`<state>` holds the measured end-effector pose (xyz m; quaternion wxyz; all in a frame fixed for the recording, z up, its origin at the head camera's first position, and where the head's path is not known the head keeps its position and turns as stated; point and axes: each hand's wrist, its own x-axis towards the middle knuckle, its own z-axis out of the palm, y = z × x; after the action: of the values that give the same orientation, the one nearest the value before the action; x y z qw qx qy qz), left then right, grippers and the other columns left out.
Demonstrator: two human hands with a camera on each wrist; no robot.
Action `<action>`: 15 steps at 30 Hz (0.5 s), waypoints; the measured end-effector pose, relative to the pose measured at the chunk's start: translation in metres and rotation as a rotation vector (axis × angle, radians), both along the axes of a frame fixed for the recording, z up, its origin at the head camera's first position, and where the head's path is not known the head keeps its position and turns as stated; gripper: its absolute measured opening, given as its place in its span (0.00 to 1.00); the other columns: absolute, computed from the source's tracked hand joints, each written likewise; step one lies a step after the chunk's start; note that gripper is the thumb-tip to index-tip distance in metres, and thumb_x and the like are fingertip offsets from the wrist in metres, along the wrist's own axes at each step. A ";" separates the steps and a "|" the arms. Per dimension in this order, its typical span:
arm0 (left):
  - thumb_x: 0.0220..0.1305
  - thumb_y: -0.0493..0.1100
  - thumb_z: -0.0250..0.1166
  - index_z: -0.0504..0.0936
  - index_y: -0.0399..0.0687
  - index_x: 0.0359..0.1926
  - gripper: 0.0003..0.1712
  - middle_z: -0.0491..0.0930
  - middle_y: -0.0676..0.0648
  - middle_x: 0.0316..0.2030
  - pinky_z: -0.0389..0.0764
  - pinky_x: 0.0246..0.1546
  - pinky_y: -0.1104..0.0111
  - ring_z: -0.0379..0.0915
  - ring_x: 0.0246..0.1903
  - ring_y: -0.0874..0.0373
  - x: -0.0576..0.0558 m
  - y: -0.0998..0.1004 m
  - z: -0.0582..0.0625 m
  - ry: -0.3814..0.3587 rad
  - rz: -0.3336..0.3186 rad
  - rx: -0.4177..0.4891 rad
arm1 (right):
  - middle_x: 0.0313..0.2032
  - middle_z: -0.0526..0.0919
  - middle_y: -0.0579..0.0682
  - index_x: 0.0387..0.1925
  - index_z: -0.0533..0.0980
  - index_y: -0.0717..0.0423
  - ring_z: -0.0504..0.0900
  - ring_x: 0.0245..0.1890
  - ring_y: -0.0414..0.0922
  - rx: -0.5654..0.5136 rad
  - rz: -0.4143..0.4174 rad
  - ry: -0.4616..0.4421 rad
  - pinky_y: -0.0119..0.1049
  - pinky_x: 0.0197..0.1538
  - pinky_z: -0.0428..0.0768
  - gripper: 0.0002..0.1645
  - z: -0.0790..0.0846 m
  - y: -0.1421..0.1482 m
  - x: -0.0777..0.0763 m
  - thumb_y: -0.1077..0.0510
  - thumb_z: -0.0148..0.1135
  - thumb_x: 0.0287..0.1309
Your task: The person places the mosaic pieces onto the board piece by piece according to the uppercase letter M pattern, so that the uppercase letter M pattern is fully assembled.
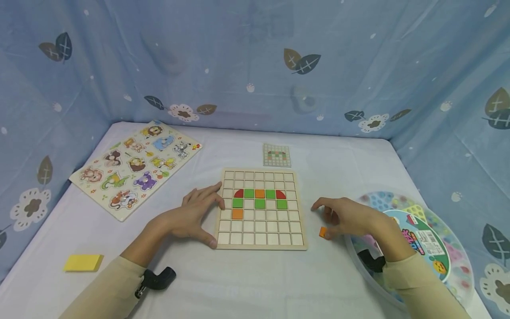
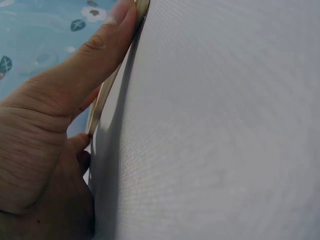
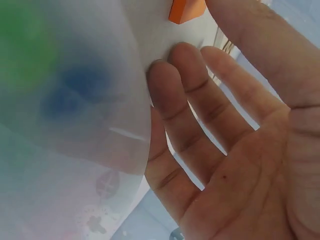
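A wooden grid board (image 1: 260,247) lies flat on the table. It carries a row of red, green and orange tiles, with green tiles below and an orange tile (image 1: 237,214) under the leftmost green one. My left hand (image 1: 195,212) rests against the board's left side, thumb at the near corner and fingers spread along the edge; the left wrist view shows the thumb (image 2: 95,50) on that edge. Right of the board, a loose orange tile (image 1: 323,232) lies by the thumb of my right hand (image 1: 342,217). The other right fingers bend loosely, holding nothing; thumb contact with the tile is unclear.
A small pattern card (image 1: 276,162) lies behind the board. An animal puzzle board (image 1: 93,191) is at the back left, a yellow block (image 1: 83,263) at the front left. The round clear container (image 1: 458,248) with a colourful label sits under my right forearm.
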<state>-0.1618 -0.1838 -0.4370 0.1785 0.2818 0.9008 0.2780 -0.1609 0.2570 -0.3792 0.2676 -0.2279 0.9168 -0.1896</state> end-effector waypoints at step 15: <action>0.31 0.73 0.83 0.67 0.64 0.55 0.52 0.38 0.44 0.83 0.34 0.76 0.36 0.32 0.81 0.40 -0.001 0.001 0.000 -0.011 0.000 -0.009 | 0.35 0.80 0.39 0.62 0.72 0.46 0.77 0.34 0.39 -0.005 0.014 0.036 0.33 0.40 0.80 0.35 -0.001 0.002 -0.001 0.58 0.78 0.54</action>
<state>-0.1623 -0.1828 -0.4374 0.1845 0.2794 0.9010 0.2757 -0.1621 0.2586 -0.3805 0.2517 -0.2384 0.9194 -0.1857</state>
